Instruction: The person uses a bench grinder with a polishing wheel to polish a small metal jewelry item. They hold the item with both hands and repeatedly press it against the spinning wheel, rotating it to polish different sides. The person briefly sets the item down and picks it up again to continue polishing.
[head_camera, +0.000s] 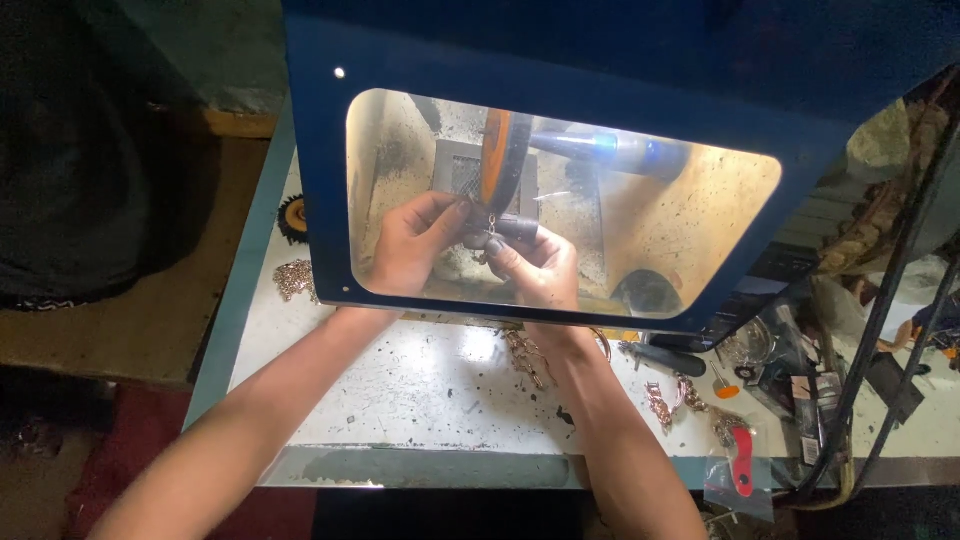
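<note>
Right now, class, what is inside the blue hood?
Inside the blue hood: an orange wheel, and both hands, left and right, pinching a small metal piece beneath it. The hood's solid top hides the rest.

Left hand (412, 243) and right hand (535, 265) meet, fingertips pinched together.
</note>
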